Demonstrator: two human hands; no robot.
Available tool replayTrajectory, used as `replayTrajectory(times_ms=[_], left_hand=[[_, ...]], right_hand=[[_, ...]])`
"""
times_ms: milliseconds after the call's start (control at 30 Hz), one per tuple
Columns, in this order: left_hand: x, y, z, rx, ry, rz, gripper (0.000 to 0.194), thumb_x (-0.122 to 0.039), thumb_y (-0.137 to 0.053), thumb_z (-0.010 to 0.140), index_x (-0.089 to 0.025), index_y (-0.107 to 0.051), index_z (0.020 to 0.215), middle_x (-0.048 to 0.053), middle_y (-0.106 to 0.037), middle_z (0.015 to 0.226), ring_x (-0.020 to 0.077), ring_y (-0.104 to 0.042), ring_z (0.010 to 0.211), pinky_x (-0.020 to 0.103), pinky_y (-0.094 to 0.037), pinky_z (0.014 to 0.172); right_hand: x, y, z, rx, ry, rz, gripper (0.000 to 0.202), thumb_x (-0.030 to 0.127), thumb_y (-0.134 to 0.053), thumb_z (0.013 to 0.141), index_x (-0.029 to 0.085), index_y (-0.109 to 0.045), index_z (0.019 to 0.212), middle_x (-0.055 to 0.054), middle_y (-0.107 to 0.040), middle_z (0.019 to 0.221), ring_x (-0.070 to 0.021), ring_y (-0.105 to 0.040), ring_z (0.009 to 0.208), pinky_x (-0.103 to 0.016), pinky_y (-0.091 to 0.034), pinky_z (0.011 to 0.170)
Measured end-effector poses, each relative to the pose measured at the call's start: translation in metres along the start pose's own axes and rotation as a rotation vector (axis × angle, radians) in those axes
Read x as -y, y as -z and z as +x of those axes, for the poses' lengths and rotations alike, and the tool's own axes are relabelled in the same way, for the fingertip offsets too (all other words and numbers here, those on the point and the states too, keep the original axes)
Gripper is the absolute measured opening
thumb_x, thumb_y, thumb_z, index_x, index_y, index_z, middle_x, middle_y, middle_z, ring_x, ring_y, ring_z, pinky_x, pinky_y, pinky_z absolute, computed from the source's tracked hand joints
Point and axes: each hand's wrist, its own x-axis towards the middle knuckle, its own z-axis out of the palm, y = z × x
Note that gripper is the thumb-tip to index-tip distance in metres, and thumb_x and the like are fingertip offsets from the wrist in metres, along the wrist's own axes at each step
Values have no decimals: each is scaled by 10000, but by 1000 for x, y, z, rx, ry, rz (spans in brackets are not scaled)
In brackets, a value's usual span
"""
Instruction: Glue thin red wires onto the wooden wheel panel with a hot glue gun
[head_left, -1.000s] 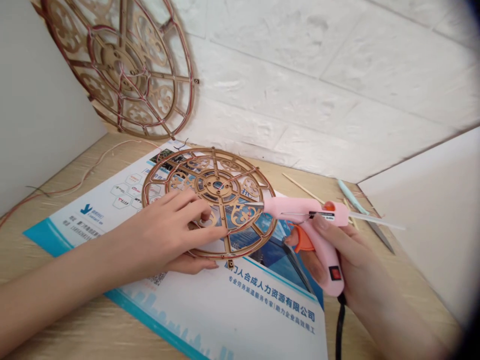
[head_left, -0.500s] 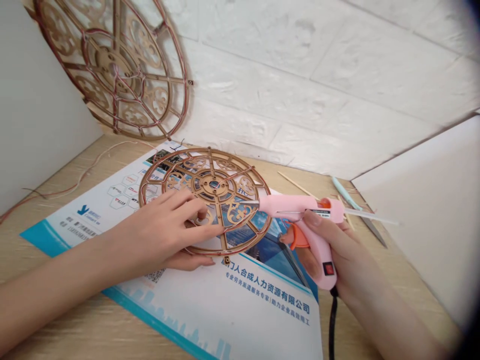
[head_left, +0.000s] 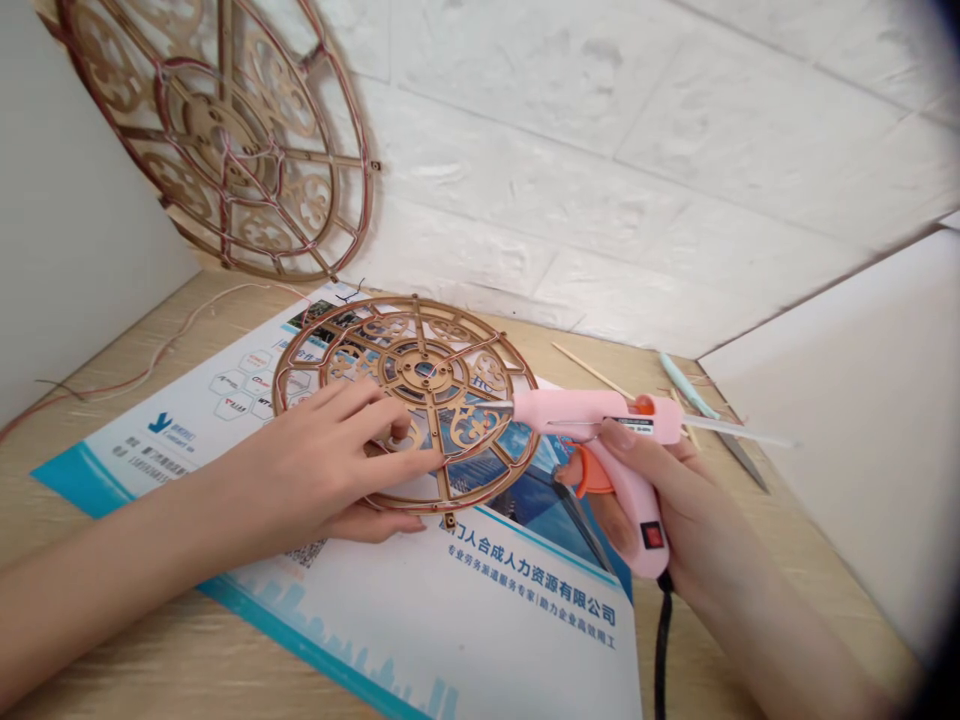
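A round, gold-coloured openwork disc with spokes, scrollwork and thin red and white wires lies on a printed paper folder. My left hand grips its near left rim, the index finger stretched over the rim and the thumb along its outer edge. My right hand is closed round the handle of a pink hot glue gun, with a finger at the orange trigger. The gun's metal nozzle points left over the right part of the disc; whether it touches, I cannot tell. A clear glue stick juts from its back.
A second wired openwork disc leans upright at the back left against the white wall. Loose wires trail across the wooden table. Behind the gun lie a thin wooden stick, a light-blue-handled tool and a pointed blade.
The whole view has shifted slightly, so everything appears a little further left. Both hands, the disc and the glue gun keep nearly the same places relative to one another.
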Motion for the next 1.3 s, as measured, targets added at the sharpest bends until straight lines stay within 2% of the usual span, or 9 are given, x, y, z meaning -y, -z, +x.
replayTrajectory(times_ms=[167, 200, 300, 367, 500, 667, 1000, 1300], left_hand=[[1, 0, 0, 7, -5, 12, 316, -457, -608, 1015, -247, -687, 1237, 92, -636, 1047, 269, -548, 944, 394, -458, 822], [1, 0, 0, 13, -4, 13, 316, -457, -589, 1025, -243, -686, 1237, 98, -635, 1052, 273, -547, 946, 398, -458, 819], [0, 1, 0, 17, -5, 13, 328, -468, -562, 1036, -240, -684, 1237, 105, -634, 1050, 279, -547, 946, 401, -456, 813], [0, 1, 0, 11, -7, 14, 329, -469, -578, 1028, -241, -685, 1240, 99, -635, 1041, 274, -548, 941, 393, -456, 812], [0, 1, 1, 12, -7, 20, 326, -467, -582, 1028, -245, -691, 1239, 98, -634, 1044, 271, -552, 945, 392, -462, 817], [-1, 2, 1, 33, -6, 24, 324, -463, -560, 1038, -242, -700, 1229, 97, -636, 1042, 269, -559, 937, 397, -470, 811], [0, 1, 0, 2, 0, 18, 326, -467, -621, 1006, -257, -696, 1245, 88, -640, 1035, 258, -562, 941, 389, -474, 830], [-1, 1, 1, 11, -3, 35, 319, -463, -565, 1036, -255, -699, 1238, 98, -641, 1035, 267, -566, 933, 403, -489, 800]], right_hand=[[2, 5, 2, 115, -12, -6, 397, 552, -791, 838, 171, -744, 735, -12, -559, 399, -88, -421, 315, -190, -281, 355], [3, 5, 2, 123, -16, -16, 391, 538, -793, 837, 166, -746, 726, -12, -554, 399, -85, -422, 320, -190, -282, 362], [5, 6, 0, 96, -23, -41, 460, 510, -765, 866, 171, -660, 574, -14, -527, 399, -83, -416, 340, -207, -269, 384], [6, 6, -1, 86, -34, -48, 491, 519, -750, 876, 178, -627, 545, -14, -515, 396, -87, -402, 345, -221, -254, 389], [8, 5, -2, 94, -40, -58, 458, 519, -757, 864, 184, -643, 573, -12, -507, 389, -94, -394, 351, -223, -252, 387], [15, -2, -5, 16, -26, -82, 355, 512, -752, 844, 180, -738, 719, -7, -500, 378, -80, -352, 343, -196, -213, 381], [17, -5, -7, -30, -40, -93, 356, 502, -768, 815, 170, -727, 693, -13, -491, 375, -70, -335, 356, -184, -219, 387], [17, -5, -6, -54, -39, -97, 362, 505, -769, 821, 164, -723, 710, -13, -489, 378, -74, -341, 351, -189, -220, 383]])
